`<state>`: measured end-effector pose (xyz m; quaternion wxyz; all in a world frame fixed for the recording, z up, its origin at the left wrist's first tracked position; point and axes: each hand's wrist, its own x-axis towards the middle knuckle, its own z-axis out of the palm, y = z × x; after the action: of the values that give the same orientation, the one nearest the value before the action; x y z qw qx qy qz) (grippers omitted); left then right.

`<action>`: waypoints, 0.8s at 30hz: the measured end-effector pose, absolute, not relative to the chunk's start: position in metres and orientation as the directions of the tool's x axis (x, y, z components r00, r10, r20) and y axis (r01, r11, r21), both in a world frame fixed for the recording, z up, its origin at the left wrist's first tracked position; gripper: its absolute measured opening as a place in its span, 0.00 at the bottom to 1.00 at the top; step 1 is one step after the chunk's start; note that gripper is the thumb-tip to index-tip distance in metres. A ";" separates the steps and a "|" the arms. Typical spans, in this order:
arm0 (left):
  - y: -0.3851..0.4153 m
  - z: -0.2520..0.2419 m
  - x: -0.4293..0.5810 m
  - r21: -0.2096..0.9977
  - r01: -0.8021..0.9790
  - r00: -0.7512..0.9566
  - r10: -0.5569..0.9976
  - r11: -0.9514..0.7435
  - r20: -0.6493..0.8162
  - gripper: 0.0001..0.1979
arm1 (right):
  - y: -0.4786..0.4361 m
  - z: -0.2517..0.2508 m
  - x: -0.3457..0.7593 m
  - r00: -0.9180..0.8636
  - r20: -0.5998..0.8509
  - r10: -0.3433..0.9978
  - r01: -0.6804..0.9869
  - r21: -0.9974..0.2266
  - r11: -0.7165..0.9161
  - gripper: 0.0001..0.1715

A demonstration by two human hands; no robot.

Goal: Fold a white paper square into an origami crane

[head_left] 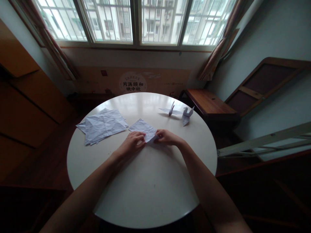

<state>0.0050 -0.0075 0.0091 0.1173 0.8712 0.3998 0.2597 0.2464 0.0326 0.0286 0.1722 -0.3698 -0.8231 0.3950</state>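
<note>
Fingers [140, 137] of left hand [131, 144] and right hand [168, 138] pinched on near edge of crumpled paper sheet [143, 126], lying mid-desk [145, 194]. Possibly crooked crease or small tear, from uneven pressing over old wrinkles.

Crumpled paper stack [103, 127], folded crane [171, 110], table [150, 187].

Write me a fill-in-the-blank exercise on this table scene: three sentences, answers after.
The left hand and the right hand both touch one sheet of paper lying on a ____ white table.
Beyond the right hand stand ____ folded paper cranes.
The pile of creased sheets lies to the ____ of the left hand.
Missing words: round, two, left.
</note>
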 end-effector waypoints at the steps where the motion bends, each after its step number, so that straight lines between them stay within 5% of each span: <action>1: -0.007 0.009 0.005 0.412 0.636 0.545 0.757 -0.653 0.359 0.05 | 0.033 0.029 0.246 -0.659 -0.009 0.752 0.473 -0.782 0.405 0.09; 10: -0.007 0.010 0.005 0.421 0.606 0.577 0.737 -0.675 0.350 0.06 | 0.037 0.025 0.243 -0.458 0.062 0.887 0.660 -0.645 0.386 0.10; 13: -0.010 0.011 0.006 0.400 0.605 0.622 0.722 -0.689 0.302 0.13 | 0.037 0.025 0.244 -0.397 0.083 0.914 0.700 -0.617 0.360 0.14; 18: -0.014 0.012 0.008 0.411 0.607 0.651 0.722 -0.681 0.235 0.27 | 0.038 0.024 0.248 -0.385 0.110 0.916 0.681 -0.636 0.363 0.17; 24: -0.014 0.011 0.009 0.427 0.614 0.646 0.734 -0.664 0.212 0.24 | 0.042 0.019 0.250 -0.424 0.105 0.900 0.631 -0.678 0.376 0.20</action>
<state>0.0090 -0.0140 0.0106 0.1605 0.8928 0.3773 0.1866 0.2500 0.0416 0.0186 0.2373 -0.4815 -0.7949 0.2830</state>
